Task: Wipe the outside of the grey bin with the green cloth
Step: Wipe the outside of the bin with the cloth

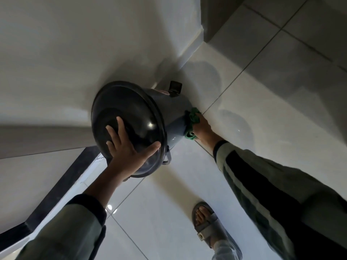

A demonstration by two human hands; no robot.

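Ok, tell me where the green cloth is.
The green cloth is centre-right in the head view, pressed by the right hand against the grey bin's side.

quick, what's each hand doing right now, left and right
Left hand: open, palm flat on the bin lid, fingers spread, gripping nothing.
Right hand: closed on the green cloth, pressing it against the side of the grey bin.

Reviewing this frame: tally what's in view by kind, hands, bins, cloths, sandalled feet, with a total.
Hands: 2, the left hand flat on the lid, the right hand pressing the cloth to the bin's side
Grey bins: 1
Green cloths: 1
Sandalled feet: 1
Total: 5
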